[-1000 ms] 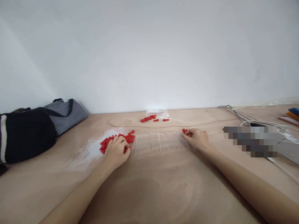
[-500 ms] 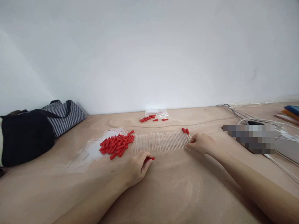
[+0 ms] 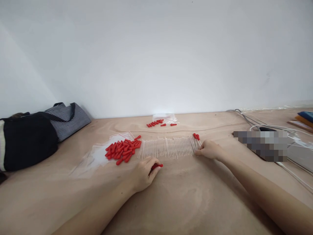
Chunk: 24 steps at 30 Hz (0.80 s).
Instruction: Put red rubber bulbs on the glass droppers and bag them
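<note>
So that they stay reachable, presumably, red bulbs (image 3: 122, 150) lie heaped left of the clear-tube row (image 3: 166, 147); before it, the left hand (image 3: 144, 173) pinches a bulb (image 3: 160, 165); the right hand (image 3: 210, 150) touches its right end, grip unclear.

A row of tubes (image 3: 166, 147) lies on a table (image 3: 183, 202); heaped bulbs (image 3: 122, 150) sit at its nine o'clock, more bulbs (image 3: 155, 123) at twelve, cables (image 3: 245, 117) at two, left hand (image 3: 145, 173) at seven, right hand (image 3: 209, 150) at three.
</note>
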### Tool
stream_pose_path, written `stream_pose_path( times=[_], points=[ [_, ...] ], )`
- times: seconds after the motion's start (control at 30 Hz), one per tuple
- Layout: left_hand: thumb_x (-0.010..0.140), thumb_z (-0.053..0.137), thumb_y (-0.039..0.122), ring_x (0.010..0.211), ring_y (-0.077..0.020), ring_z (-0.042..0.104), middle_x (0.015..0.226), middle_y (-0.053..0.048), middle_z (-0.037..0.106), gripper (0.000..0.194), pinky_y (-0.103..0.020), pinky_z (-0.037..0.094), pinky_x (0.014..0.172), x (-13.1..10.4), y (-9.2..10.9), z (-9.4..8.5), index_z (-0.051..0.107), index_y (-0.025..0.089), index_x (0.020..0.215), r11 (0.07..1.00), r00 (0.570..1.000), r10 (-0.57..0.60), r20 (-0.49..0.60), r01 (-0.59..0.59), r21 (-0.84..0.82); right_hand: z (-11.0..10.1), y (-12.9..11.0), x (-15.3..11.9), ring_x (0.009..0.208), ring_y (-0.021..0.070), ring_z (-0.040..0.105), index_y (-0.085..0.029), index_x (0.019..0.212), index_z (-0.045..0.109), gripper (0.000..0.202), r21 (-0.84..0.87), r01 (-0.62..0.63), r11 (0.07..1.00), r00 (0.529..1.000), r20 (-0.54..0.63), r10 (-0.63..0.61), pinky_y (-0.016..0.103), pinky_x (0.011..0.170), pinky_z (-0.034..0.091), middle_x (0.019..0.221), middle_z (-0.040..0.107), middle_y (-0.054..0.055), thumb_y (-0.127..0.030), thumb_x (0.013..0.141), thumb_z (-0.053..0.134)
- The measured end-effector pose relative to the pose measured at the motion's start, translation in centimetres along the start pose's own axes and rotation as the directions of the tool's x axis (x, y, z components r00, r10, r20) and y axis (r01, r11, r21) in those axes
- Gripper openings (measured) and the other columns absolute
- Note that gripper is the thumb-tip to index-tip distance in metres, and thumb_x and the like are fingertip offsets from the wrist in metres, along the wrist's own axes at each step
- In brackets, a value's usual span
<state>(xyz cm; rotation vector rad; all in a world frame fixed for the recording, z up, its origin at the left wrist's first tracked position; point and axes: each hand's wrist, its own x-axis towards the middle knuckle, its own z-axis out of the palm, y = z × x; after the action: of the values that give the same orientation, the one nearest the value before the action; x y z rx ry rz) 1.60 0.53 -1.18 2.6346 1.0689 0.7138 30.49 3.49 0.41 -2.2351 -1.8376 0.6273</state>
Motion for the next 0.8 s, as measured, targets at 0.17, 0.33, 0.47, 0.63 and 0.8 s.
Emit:
stream_pose_path(
  times=[0.17, 0.33, 0.47, 0.63, 0.8],
  points=[
    [0.084, 0.043, 0.020, 0.071, -0.0149, 0.054, 0.076, -0.002, 0.058, 0.009, -0.027, 0.043, 0.064, 0.0, -0.1, 0.0, 0.052, 0.018, 0.083, 1.000, 1.000, -0.005, 0.007, 0.005, -0.011, 0.3, 0.2, 0.1, 0.044, 0.0135, 0.047, -0.019, 0.039, 0.047, 0.022, 0.088, -0.022, 0.996, 0.999, 0.045, 0.018, 0.024, 0.042, 0.027, 0.042, 0.044, -0.001, -0.029, 0.056, 0.057],
    [0.083, 0.044, 0.020, 0.072, -0.0151, 0.054, 0.077, -0.003, 0.059, 0.009, -0.027, 0.044, 0.065, 0.1, 0.0, 0.0, 0.053, 0.018, 0.083, 1.000, 1.000, -0.010, 0.018, 0.010, -0.022, 0.6, 0.8, 0.4, 0.040, 0.0129, 0.044, -0.018, 0.041, 0.047, 0.020, 0.100, -0.041, 0.994, 0.998, 0.052, 0.036, 0.023, 0.040, 0.025, 0.041, 0.042, 0.000, -0.028, 0.057, 0.054],
    [0.084, 0.044, 0.021, 0.074, -0.0155, 0.056, 0.079, -0.003, 0.060, 0.009, -0.028, 0.045, 0.067, 0.1, -0.3, 0.1, 0.053, 0.018, 0.084, 0.999, 1.000, -0.019, 0.000, 0.019, -0.042, 0.2, 1.1, 0.4, 0.041, 0.0108, 0.040, -0.018, 0.045, 0.047, 0.020, 0.126, -0.017, 0.992, 0.999, 0.053, 0.011, 0.023, 0.041, 0.025, 0.042, 0.039, -0.002, -0.029, 0.061, 0.050],
    [0.084, 0.043, 0.018, 0.081, -0.0154, 0.056, 0.087, -0.003, 0.059, 0.015, -0.028, 0.045, 0.072, 0.0, -0.9, 0.5, 0.053, 0.019, 0.095, 0.996, 0.997, -0.022, -0.068, 0.015, -0.093, 0.3, -0.1, -1.2, 0.048, 0.0109, 0.044, -0.018, 0.055, 0.051, 0.017, 0.054, 0.249, 0.967, 0.968, -0.050, -0.247, 0.022, 0.047, 0.027, 0.050, 0.048, -0.001, -0.025, 0.069, 0.045],
    [0.082, 0.046, 0.018, 0.074, -0.0139, 0.055, 0.082, -0.002, 0.056, 0.008, -0.026, 0.046, 0.066, 0.4, -0.7, 0.5, 0.053, 0.018, 0.086, 0.990, 0.991, -0.091, -0.103, 0.078, -0.118, 2.1, -1.7, -2.6, 0.061, 0.0129, 0.049, -0.017, 0.069, 0.055, 0.014, -0.199, 0.662, 0.723, 0.697, -0.191, -0.691, 0.029, 0.068, 0.028, 0.061, 0.057, 0.000, -0.021, 0.077, 0.043]
  ],
)
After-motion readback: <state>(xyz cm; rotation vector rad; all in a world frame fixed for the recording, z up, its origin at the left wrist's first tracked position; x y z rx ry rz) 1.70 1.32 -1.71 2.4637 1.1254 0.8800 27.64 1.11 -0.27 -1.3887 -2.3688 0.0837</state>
